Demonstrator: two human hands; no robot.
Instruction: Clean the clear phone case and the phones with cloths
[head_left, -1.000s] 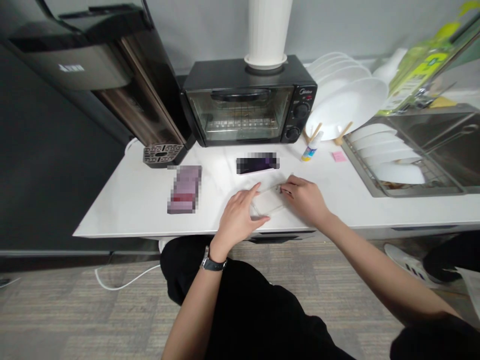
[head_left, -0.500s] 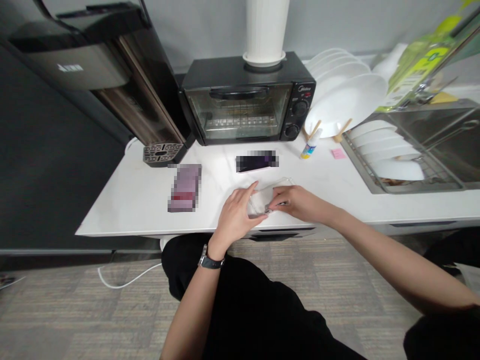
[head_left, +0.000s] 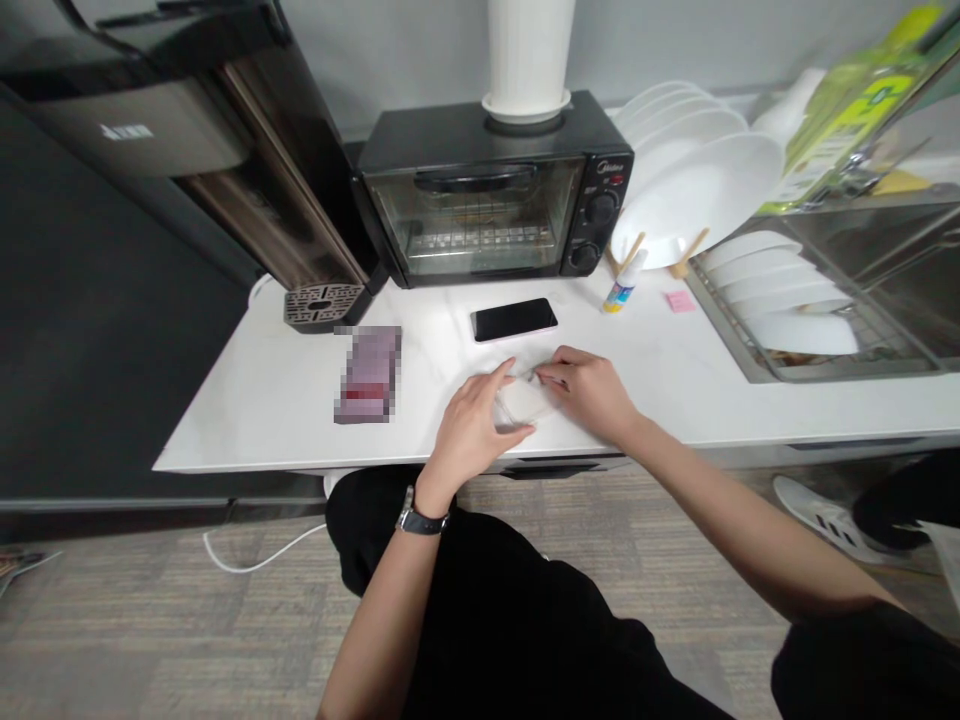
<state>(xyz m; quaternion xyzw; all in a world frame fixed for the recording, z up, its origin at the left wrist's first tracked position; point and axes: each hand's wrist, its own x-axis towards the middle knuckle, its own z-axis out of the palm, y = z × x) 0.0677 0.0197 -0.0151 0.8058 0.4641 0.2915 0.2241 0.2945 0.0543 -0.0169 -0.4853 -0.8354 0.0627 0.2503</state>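
Observation:
A clear, see-through phone case (head_left: 521,398) lies at the near edge of the white counter (head_left: 247,400). My left hand (head_left: 472,425) curls round its left end, thumb and fingers pinching it. My right hand (head_left: 592,390) grips its right end with the fingertips pressed on the upper rim. A black phone (head_left: 514,319) lies face up just beyond the hands. To the left sits a pinkish box (head_left: 367,375).
A black toaster oven (head_left: 487,200) stands at the back with a white column (head_left: 529,55) on top. White plates (head_left: 697,190) lean in a rack, beside a small bottle (head_left: 621,287) and a pink note (head_left: 680,300). A sink rack (head_left: 795,320) is right, a dark dispenser (head_left: 225,150) left.
My right hand slid left along the clear case toward my left hand, then shifted up to its top rim. The case stays on the counter between both hands.

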